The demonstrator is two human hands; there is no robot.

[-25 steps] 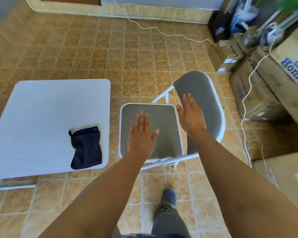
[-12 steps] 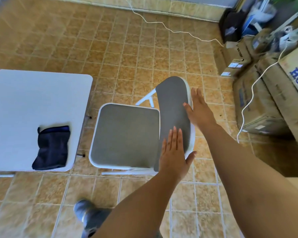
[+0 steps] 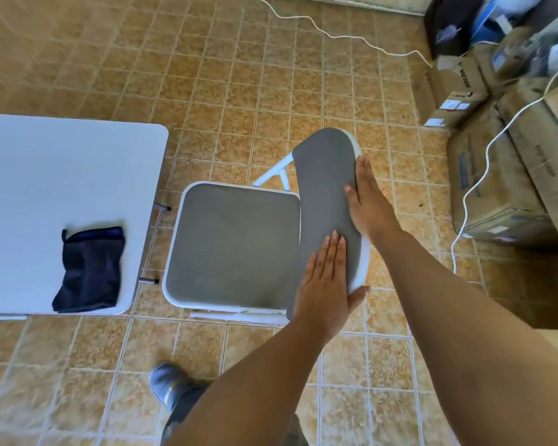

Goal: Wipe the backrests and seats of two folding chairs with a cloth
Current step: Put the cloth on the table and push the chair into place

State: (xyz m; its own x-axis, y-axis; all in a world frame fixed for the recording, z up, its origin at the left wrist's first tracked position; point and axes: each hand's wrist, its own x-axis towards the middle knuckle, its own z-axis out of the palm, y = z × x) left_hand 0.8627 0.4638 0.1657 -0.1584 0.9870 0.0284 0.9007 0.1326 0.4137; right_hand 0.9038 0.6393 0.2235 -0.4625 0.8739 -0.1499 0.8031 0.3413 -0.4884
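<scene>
1. The folding chair's grey seat [image 3: 232,243] stands on the tiled floor [image 3: 239,75], just right of the white table [image 3: 62,175]. Its grey backrest [image 3: 322,188] rises at the seat's right side.
2. The left hand [image 3: 327,281] lies flat on the padded front of the backrest near its lower end. The fingers are straight and the thumb is spread against the white rim, holding nothing.
3. The right hand [image 3: 368,201] rests along the backrest's outer edge. Its fingers are straight and its thumb touches the padding.
4. The dark blue cloth [image 3: 89,268] lies crumpled on the table's near corner, apart from both hands.
5. A shoe [image 3: 168,383] is planted below the chair.
6. Cardboard boxes [image 3: 496,188] and a white cable [image 3: 484,162] are at the right.
</scene>
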